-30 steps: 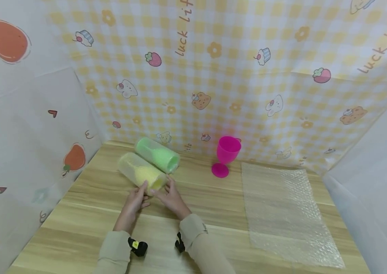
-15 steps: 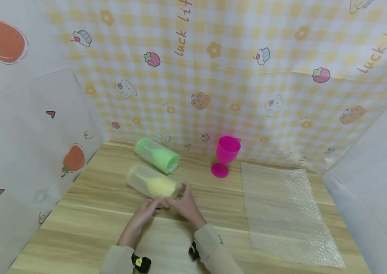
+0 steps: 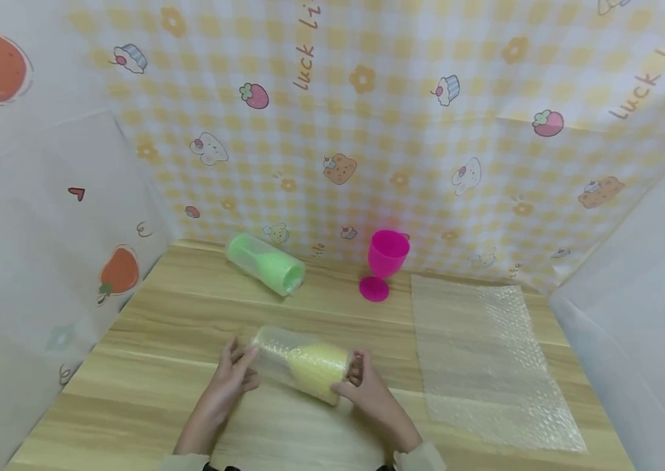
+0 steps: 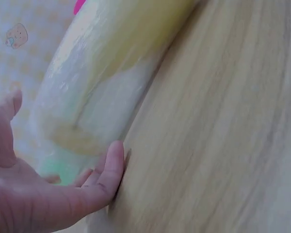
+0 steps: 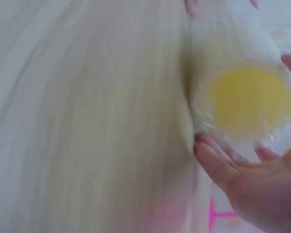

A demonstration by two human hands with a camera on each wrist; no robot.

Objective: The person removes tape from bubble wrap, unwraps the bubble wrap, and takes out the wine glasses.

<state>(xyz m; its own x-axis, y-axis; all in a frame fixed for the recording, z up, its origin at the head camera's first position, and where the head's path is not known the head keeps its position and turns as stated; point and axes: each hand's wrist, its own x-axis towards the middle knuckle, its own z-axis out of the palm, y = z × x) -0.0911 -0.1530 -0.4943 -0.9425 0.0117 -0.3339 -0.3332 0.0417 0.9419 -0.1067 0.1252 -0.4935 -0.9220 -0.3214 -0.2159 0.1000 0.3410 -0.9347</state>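
Note:
A yellow goblet point(image 3: 317, 369) lies on its side in a roll of clear bubble wrap, over the front middle of the table. At its cup end, my right hand point(image 3: 373, 392) holds the wrapped roll, thumb on the near side and fingers curled at the far side. The right wrist view looks into the round yellow mouth point(image 5: 252, 102), with the right hand point(image 5: 262, 179) spread about it. My left hand point(image 3: 226, 383) is at the base end, fingers loosely extended. In the left wrist view the left hand point(image 4: 53, 189) has thumb and fingers apart around that end.
A green goblet point(image 3: 273, 265) wrapped in bubble wrap lies at the back left. Upright near the back wall stands a bare pink goblet point(image 3: 388, 255). To the right, a flat sheet of bubble wrap point(image 3: 485, 360) covers the wooden table point(image 3: 150, 366).
The wrapped yellow goblet has come from beside the green one toward the person and to the right. My left hand has shifted from its cup end to its base end.

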